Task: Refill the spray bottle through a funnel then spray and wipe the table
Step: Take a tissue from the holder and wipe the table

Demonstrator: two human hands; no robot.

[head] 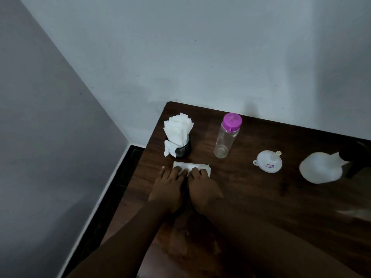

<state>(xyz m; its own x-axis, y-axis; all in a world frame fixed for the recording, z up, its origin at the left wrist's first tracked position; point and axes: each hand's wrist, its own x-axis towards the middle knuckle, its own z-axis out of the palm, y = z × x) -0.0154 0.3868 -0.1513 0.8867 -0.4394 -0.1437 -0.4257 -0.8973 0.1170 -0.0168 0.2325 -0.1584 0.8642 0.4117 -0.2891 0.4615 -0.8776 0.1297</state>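
— Where's the tissue [190,167]?
— On the surface [261,201], just before the napkin holder [181,149]. My left hand [168,185] and right hand [203,185] press it, fingers [174,173] nearly flat.
— Handling?
— Light, limp; I'd pinch its folded edge.

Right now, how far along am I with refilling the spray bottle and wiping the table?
Refilling looks done: the funnel lies loose on the table, the clear bottle stands capped and looks empty, and the spray bottle is set aside. In hand: the left hand and right hand press a folded tissue on the table. Left: wiping the rest. Whether it was sprayed, I cannot tell.
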